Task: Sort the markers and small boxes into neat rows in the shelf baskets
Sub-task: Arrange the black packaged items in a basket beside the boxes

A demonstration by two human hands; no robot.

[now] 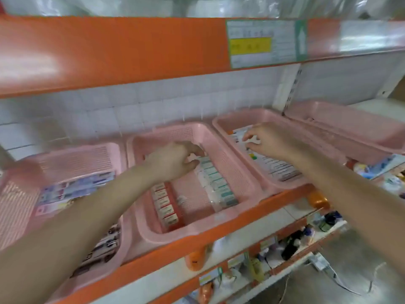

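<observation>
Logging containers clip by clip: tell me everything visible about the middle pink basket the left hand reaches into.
The middle basket is pink perforated plastic with a smooth rounded rim, sitting on the orange shelf between two similar baskets. Inside, red-and-white boxes line its left wall and teal-and-white packs form a row on the right, with bare floor between. The left hand reaches the row's far end; blur hides whether its fingers grip.

Pink baskets with fine perforated mesh; orange shelf edges; wall of white square tiles in a grid; label white with a yellow band and a green strip; boxes white-topped, red-sided; packs white with teal bands; piece white; bottle orange.
</observation>
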